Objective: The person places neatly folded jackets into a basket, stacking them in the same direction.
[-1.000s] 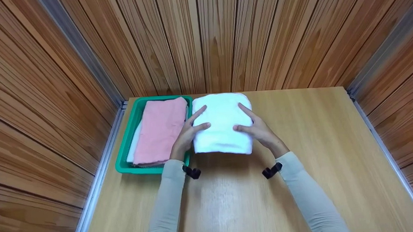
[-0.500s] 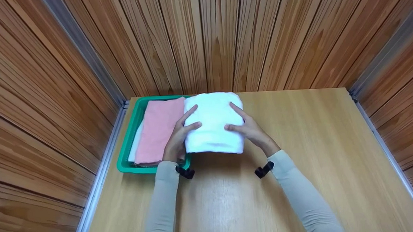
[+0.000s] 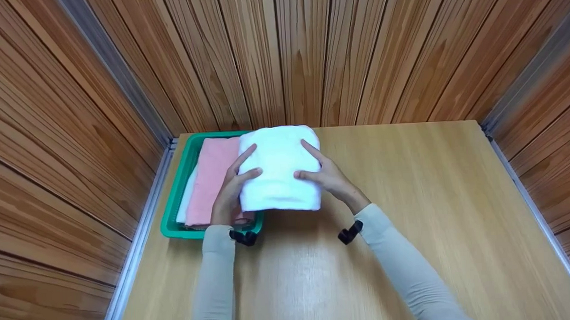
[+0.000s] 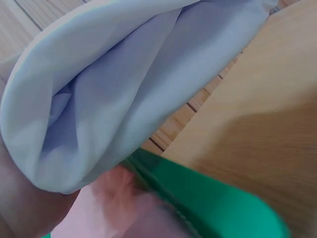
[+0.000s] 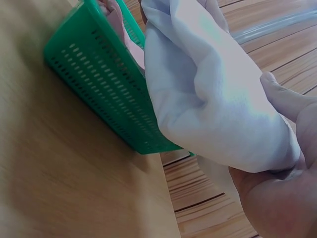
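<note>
Between both hands a folded white cloth (image 3: 280, 179) is held up above the table, its left part over the green basket's right rim. My left hand (image 3: 229, 194) grips its left side, thumb and index finger on top. On the right side my right hand (image 3: 335, 179) grips it the same way; the other fingers are hidden underneath. The right wrist view shows the white cloth (image 5: 223, 104) as a thick roll of layers with the thumb over it. Inside the green basket (image 3: 170, 205) lies a folded pink cloth (image 3: 210, 183), with a white cloth (image 3: 187, 199) partly showing under it.
The basket stands at the back left of the wooden table (image 3: 414, 197). Its perforated side wall (image 5: 99, 84) appears in the right wrist view. Wood-panelled walls (image 3: 299, 57) enclose the back and sides, with a metal rail (image 3: 138, 245) along the left table edge.
Both hands have carried the white cloth leftward, from beside the basket to partly over its right side. It now covers the right part of the pink cloth from view.
</note>
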`<state>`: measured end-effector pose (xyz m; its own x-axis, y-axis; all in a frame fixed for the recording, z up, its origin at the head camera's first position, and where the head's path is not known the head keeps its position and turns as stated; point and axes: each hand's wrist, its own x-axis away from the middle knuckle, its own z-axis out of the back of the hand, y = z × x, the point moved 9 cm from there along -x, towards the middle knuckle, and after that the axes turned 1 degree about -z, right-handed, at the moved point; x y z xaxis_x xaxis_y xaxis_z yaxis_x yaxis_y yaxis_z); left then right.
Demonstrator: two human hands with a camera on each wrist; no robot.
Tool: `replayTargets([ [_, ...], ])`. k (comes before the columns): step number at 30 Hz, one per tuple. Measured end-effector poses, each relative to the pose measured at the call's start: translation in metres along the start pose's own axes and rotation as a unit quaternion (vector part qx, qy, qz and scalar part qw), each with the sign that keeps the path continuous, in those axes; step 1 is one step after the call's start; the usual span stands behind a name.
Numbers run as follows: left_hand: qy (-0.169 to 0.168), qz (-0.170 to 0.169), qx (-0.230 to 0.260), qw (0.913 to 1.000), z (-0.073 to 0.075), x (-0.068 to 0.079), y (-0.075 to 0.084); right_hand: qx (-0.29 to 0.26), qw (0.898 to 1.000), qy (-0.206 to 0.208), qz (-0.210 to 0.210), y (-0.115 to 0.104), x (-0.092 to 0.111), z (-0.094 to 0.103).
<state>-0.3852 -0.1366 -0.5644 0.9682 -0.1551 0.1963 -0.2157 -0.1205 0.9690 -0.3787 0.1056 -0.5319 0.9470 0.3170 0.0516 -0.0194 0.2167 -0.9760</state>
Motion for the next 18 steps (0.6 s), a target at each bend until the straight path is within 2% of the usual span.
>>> replayTargets([
  [4, 0.002, 0.005, 0.009, 0.9999, 0.008, 0.003, 0.000, 0.000, 1.000, 0.000, -0.009, -0.001, -0.003, -0.008],
  [12, 0.010, -0.009, 0.017, 0.9998, 0.025, 0.008, 0.007, -0.005, 1.000, -0.008, -0.004, -0.010, -0.009, -0.024],
  [18, 0.022, 0.006, 0.026, 0.9994, 0.040, 0.014, 0.006, -0.004, 1.000, -0.017, -0.001, -0.015, -0.015, -0.038],
])
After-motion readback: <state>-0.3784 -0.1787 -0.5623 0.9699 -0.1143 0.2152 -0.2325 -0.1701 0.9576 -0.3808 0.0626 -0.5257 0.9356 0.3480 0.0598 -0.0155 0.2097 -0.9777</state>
